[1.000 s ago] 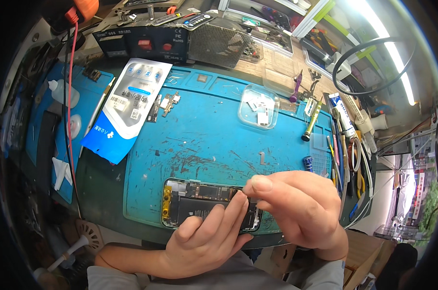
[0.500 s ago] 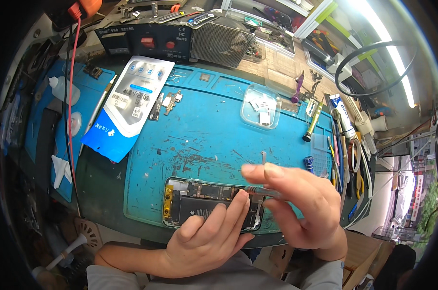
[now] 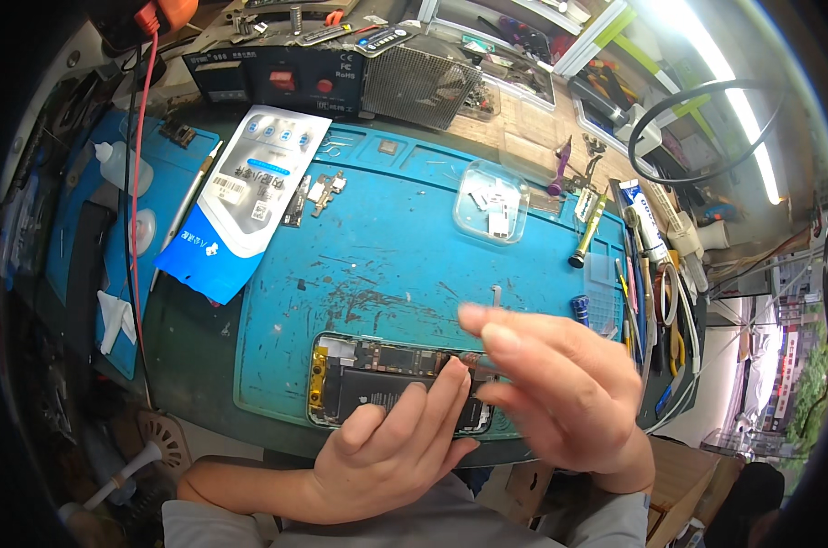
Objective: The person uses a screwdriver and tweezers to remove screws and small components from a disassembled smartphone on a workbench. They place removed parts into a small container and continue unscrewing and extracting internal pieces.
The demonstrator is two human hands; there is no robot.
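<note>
An opened smartphone lies sideways on the blue mat, its black battery and circuit board bare. My left hand is closed over the phone's near side, index fingertip pressing by the board and thumb along the near edge. From the right, my right hand holds a slim rod-like tool with coloured bands between thumb and fingers. The tool's end meets the board beside my left index fingertip. Most of its length is hidden by my right hand, so its kind is unclear. A small metal strip lies just beyond.
The blue work mat spreads ahead. A clear box of small parts, a silver-blue pouch and small circuit pieces lie on it. Screwdrivers and a tool rack stand right. A black power unit sits behind.
My right hand has tilted and shifted slightly left, with its thumb lower over the tool, hiding more of it. My left hand and the phone have hardly moved.
</note>
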